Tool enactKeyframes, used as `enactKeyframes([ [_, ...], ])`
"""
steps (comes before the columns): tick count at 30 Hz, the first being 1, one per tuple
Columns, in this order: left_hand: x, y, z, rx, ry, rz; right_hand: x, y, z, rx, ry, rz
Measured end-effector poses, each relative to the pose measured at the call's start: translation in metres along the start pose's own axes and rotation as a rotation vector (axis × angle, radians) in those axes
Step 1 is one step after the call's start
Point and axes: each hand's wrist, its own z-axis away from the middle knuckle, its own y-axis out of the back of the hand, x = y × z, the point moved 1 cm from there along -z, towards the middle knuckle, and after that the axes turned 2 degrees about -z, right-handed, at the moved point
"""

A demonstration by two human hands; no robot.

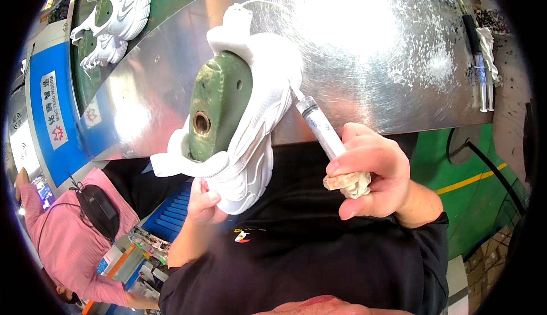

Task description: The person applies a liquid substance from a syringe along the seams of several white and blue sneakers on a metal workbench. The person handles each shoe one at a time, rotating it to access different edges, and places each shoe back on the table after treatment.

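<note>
Right now, your left hand [206,205] is gripping the lower end of a white shoe [256,144], its thumb pressing in front while the other fingers are mostly hiding. The shoe is sitting at the near edge of the metal table [364,98], and a green last [213,104] is filling it. That last is probably making it weighty and firm inside, while the white upper is looking soft and easily smudged, so the sole or toe end is offering the safer hold. Your right hand [382,172] is curling round a slim, likely smooth syringe [322,130] and a crumpled pale wad [354,185]; the nozzle is pointing at the shoe's side, possibly touching. Blue marks are showing on the barrel, and a white label [52,98] is carrying dark characters and a red emblem.
</note>
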Motion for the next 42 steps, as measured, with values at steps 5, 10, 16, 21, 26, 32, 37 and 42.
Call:
enactKeyframes([
  [5,-0.003,-0.027,-0.008,-0.037,0.037,0.030,-0.005,-0.003,-0.002,-0.025,-0.004,0.004],
  [10,-0.006,-0.030,-0.009,-0.085,0.081,0.076,-0.010,-0.009,-0.004,-0.065,0.011,0.012],
  [16,-0.012,-0.034,-0.012,-0.136,0.121,0.116,-0.013,-0.014,-0.005,-0.094,0.046,0.038],
  [21,-0.016,-0.040,-0.014,-0.181,0.234,0.195,-0.015,-0.019,-0.008,-0.082,0.099,0.033],
  [26,-0.023,-0.039,-0.021,-0.293,0.253,0.238,-0.016,-0.022,-0.011,-0.084,0.112,0.028],
  [32,-0.029,-0.040,-0.025,-0.315,0.229,0.233,-0.019,-0.021,-0.014,-0.113,0.083,0.029],
  [37,-0.030,-0.044,-0.029,-0.402,0.165,0.286,-0.028,-0.018,-0.014,-0.167,0.025,-0.025],
  [42,-0.033,-0.027,-0.023,-0.351,0.271,0.280,-0.040,-0.013,-0.003,-0.214,-0.070,-0.053],
])
